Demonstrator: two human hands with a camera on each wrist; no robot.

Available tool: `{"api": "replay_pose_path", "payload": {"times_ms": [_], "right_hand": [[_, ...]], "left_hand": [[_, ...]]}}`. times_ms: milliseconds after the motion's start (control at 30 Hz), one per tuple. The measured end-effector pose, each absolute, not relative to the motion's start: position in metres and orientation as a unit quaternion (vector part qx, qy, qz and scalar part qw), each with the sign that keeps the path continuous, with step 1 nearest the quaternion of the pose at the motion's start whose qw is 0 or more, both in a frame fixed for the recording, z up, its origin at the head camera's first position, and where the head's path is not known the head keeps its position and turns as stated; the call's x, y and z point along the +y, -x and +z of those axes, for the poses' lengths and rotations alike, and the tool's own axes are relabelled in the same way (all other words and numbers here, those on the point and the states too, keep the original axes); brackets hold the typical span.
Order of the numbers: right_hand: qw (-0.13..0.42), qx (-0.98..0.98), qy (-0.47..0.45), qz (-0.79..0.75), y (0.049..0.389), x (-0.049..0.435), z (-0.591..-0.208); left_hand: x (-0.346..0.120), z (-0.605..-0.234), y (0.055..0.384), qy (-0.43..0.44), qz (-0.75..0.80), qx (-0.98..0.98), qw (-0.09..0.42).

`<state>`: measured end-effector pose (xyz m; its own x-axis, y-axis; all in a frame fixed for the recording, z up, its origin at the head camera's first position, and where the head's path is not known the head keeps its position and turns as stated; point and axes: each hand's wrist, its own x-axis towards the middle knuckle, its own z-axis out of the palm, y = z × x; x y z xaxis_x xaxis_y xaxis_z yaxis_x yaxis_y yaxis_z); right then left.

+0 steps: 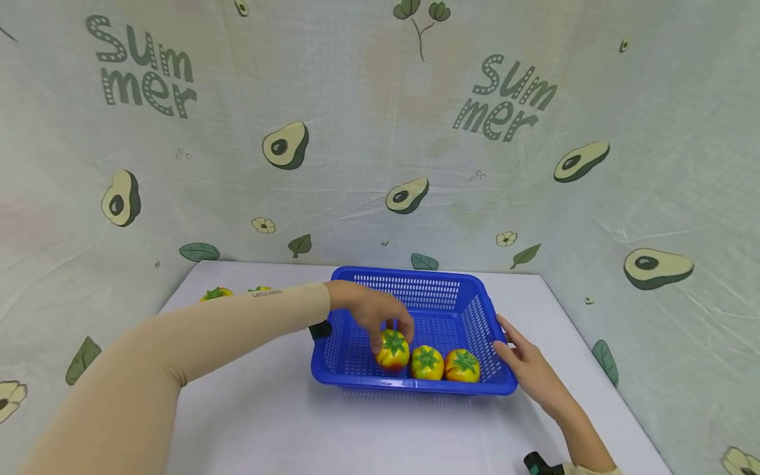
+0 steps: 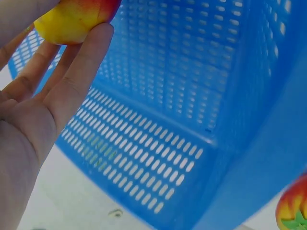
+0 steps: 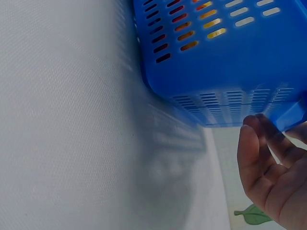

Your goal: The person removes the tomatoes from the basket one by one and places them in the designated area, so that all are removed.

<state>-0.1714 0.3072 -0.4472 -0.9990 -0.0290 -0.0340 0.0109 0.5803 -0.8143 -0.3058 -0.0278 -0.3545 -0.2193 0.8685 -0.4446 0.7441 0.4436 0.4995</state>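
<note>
my left hand [image 1: 377,311] is pinching a fruit [image 1: 393,354] inside the basket [image 1: 415,383] my right hand [image 1: 530,369] is holding, and a slack pinch could be sending the fruit rolling into its neighbours [image 1: 427,364].

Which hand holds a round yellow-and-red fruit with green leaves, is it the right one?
No, the left hand holds that fruit, while the right hand touches the blue rectangular plastic basket.

An avocado-print cloth [image 1: 350,92] hangs behind a white table [image 1: 261,402].
</note>
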Motion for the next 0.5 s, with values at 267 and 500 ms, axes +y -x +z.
{"api": "replay_pose_path", "payload": {"times_ms": [267,500], "right_hand": [[0.024,0.889,0.001,-0.457,0.170,0.307,-0.446],[0.024,0.890,0.000,-0.456,0.170,0.306,-0.447]], "left_hand": [[-0.045,-0.343,0.312,-0.519,0.101,0.791,0.308],[-0.065,-0.331,0.312,-0.503,0.121,0.813,0.268]]}}
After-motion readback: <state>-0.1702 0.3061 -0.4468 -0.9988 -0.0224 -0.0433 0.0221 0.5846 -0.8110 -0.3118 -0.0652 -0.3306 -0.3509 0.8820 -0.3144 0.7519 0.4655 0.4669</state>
